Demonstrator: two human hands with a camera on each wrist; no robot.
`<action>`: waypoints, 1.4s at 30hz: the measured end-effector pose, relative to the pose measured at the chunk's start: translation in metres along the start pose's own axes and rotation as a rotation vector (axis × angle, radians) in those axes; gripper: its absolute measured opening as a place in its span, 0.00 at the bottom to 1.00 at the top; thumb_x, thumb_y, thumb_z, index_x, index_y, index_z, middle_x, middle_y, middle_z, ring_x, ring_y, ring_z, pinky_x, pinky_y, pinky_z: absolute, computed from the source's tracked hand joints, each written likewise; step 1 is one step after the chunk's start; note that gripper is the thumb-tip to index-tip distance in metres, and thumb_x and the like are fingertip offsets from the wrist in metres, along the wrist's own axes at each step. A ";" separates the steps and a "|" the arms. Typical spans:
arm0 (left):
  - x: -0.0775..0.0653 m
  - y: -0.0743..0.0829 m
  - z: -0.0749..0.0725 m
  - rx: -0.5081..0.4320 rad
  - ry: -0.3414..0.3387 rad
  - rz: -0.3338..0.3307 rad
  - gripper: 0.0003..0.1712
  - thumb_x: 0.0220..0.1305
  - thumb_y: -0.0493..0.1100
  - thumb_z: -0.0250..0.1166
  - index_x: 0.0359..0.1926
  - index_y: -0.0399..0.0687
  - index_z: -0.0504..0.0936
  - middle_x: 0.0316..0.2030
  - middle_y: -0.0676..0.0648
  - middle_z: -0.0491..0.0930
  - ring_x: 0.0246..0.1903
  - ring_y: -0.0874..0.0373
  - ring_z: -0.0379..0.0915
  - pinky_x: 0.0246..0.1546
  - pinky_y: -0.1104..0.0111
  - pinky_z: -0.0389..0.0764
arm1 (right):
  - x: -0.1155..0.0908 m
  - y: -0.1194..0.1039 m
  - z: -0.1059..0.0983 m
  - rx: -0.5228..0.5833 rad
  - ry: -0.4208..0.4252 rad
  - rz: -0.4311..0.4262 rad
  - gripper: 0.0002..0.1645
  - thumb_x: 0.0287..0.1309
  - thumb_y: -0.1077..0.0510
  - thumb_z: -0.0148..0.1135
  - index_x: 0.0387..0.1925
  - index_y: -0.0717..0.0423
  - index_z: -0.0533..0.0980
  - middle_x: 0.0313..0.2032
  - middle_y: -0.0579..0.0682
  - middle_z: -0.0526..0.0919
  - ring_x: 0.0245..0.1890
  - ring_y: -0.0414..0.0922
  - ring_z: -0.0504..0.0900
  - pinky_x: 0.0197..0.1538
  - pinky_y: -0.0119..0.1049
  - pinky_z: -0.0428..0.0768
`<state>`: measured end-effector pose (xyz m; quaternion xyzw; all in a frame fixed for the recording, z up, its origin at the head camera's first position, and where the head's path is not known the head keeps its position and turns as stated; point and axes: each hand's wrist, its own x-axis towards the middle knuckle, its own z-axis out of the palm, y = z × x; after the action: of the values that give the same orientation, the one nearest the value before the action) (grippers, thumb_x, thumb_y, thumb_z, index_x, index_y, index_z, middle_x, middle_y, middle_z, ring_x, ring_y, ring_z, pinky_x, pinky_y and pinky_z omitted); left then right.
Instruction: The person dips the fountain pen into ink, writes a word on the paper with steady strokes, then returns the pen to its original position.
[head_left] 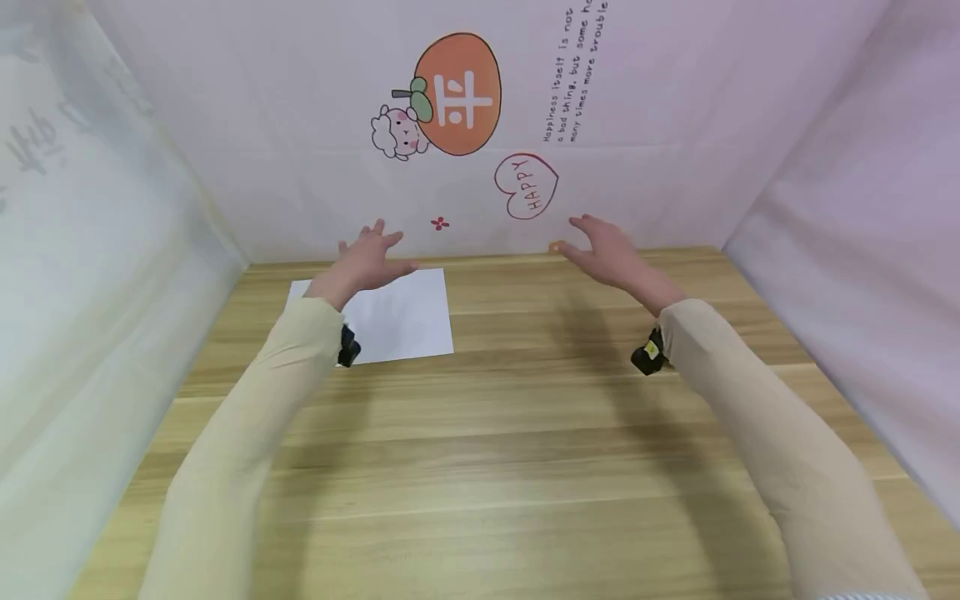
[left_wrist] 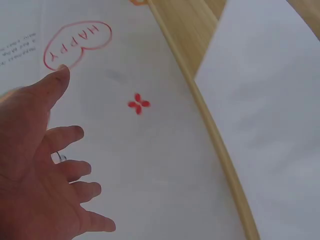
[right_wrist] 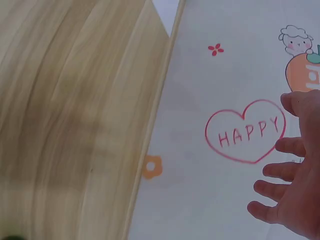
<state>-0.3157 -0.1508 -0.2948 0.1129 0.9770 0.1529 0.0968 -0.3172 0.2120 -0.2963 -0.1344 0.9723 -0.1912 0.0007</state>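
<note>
Nearest on the left, the beige left sleeve (head_left: 210,492) crosses the wood-grain surface (head_left: 487,467) and leads far to the left hand (head_left: 366,262), whose fingers are spread apart and hold nothing. Beneath that hand, at the far left of the surface, a plain white sheet of paper (head_left: 401,317) lies flat, its near left part hidden by the sleeve and a black wrist camera (head_left: 348,346). So thin a sheet would probably slide or crease if the wrist camera caught its near edge, or if a fingertip pressed and dragged across it. Its far edge lies close to the printed white cloth (head_left: 300,192), so a push that way could buckle it there. Further right, past the red "HAPPY" heart (head_left: 528,187), the right hand (head_left: 606,254) hangs near the cloth, well apart from the paper, its fingers also apart and grasping nothing; being too far off to steady the sheet, it leaves any one-sided pull likely to twist it. Nearer right, the right sleeve (head_left: 787,467) carries a second wrist camera (head_left: 648,353), which might scrape the surface if lowered carelessly.
</note>
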 end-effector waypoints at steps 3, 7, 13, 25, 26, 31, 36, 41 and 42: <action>-0.003 -0.019 0.006 0.024 0.001 -0.006 0.44 0.65 0.61 0.51 0.73 0.46 0.47 0.73 0.33 0.34 0.72 0.33 0.29 0.63 0.31 0.38 | -0.008 0.017 0.000 -0.007 -0.008 0.022 0.42 0.66 0.39 0.43 0.71 0.62 0.51 0.71 0.66 0.50 0.72 0.63 0.48 0.71 0.58 0.49; -0.006 -0.041 0.013 0.035 -0.006 -0.007 0.44 0.66 0.60 0.51 0.73 0.44 0.45 0.72 0.30 0.34 0.71 0.31 0.30 0.63 0.32 0.41 | -0.021 0.038 -0.003 -0.001 -0.013 0.052 0.41 0.67 0.42 0.43 0.71 0.62 0.50 0.71 0.67 0.49 0.71 0.64 0.48 0.70 0.60 0.49; -0.010 -0.072 0.028 0.012 -0.020 -0.025 0.43 0.66 0.57 0.52 0.73 0.41 0.47 0.72 0.29 0.40 0.71 0.33 0.34 0.63 0.33 0.44 | -0.038 0.066 -0.003 -0.006 -0.029 0.082 0.45 0.66 0.38 0.41 0.71 0.65 0.48 0.70 0.69 0.49 0.70 0.66 0.48 0.70 0.60 0.48; -0.020 -0.116 0.045 0.037 -0.086 -0.086 0.45 0.66 0.58 0.52 0.72 0.37 0.47 0.69 0.22 0.36 0.68 0.25 0.34 0.60 0.30 0.46 | -0.067 0.098 0.006 0.022 0.023 0.077 0.42 0.67 0.42 0.44 0.69 0.69 0.52 0.68 0.71 0.55 0.68 0.67 0.51 0.68 0.61 0.50; -0.022 -0.118 0.047 0.037 -0.092 -0.087 0.45 0.66 0.58 0.52 0.72 0.37 0.47 0.69 0.22 0.36 0.68 0.24 0.34 0.60 0.30 0.46 | -0.069 0.101 0.008 0.020 0.033 0.072 0.41 0.67 0.43 0.45 0.68 0.70 0.53 0.67 0.71 0.55 0.68 0.67 0.52 0.68 0.61 0.50; -0.027 -0.127 0.053 0.053 -0.114 -0.105 0.45 0.66 0.58 0.52 0.71 0.34 0.47 0.68 0.20 0.34 0.66 0.22 0.32 0.59 0.29 0.47 | -0.078 0.117 0.015 0.013 0.032 0.114 0.41 0.67 0.42 0.45 0.67 0.69 0.55 0.66 0.72 0.57 0.67 0.68 0.53 0.67 0.61 0.52; -0.034 -0.142 0.060 0.061 -0.137 -0.123 0.45 0.66 0.58 0.52 0.70 0.32 0.46 0.66 0.18 0.33 0.65 0.21 0.32 0.58 0.28 0.48 | -0.087 0.131 0.025 0.001 0.009 0.161 0.41 0.67 0.41 0.44 0.67 0.69 0.56 0.66 0.72 0.58 0.66 0.68 0.56 0.67 0.60 0.55; -0.034 -0.153 0.069 0.046 -0.162 -0.120 0.46 0.66 0.58 0.52 0.70 0.31 0.46 0.66 0.17 0.32 0.65 0.20 0.32 0.59 0.30 0.48 | -0.104 0.150 0.031 0.004 0.004 0.188 0.39 0.69 0.44 0.42 0.65 0.73 0.57 0.64 0.75 0.59 0.64 0.70 0.57 0.65 0.62 0.56; -0.034 -0.154 0.071 0.043 -0.170 -0.121 0.46 0.66 0.58 0.52 0.70 0.30 0.46 0.66 0.17 0.32 0.65 0.20 0.33 0.60 0.31 0.48 | -0.108 0.154 0.032 0.008 0.004 0.193 0.38 0.69 0.45 0.42 0.64 0.74 0.57 0.63 0.76 0.60 0.64 0.71 0.57 0.64 0.62 0.56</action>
<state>-0.2968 -0.2824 -0.4049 0.0681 0.9734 0.1155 0.1857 -0.2517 0.3657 -0.3889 -0.0398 0.9799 -0.1944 0.0177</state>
